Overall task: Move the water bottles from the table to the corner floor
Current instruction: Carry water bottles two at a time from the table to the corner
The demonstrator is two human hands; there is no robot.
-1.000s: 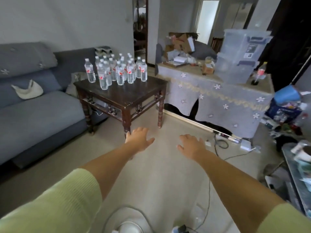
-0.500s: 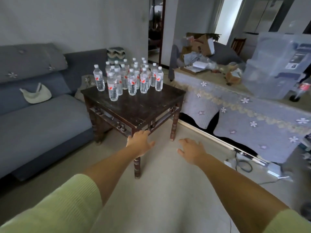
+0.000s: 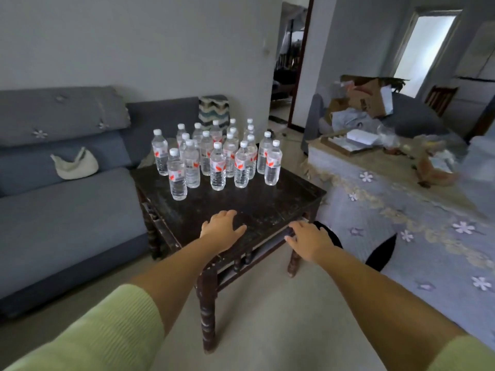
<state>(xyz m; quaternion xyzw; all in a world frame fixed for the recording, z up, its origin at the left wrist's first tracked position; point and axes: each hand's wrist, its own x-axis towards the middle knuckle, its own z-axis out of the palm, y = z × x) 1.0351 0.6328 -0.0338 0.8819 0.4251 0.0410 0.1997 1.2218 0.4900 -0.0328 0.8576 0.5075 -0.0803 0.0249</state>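
So the water bottles [image 3: 218, 162] are bunched up just above the middle of the frame, all standing upright on the far half of a dark wooden table [image 3: 267, 207]. Clear plastic, white caps, each with a white label carrying a red mark. One bottle stands a bit apart at the left of the bunch, nearest the grey sofa [image 3: 61, 204]. Both hands are empty. Left hand [image 3: 221, 231] is in front of the tabletop's near part, fingers relaxed and loosely spread; can't tell if it's touching the wood. Right hand [image 3: 308, 241] sits lower right of center by the table's near edge, fingers also loose, holding nothing.
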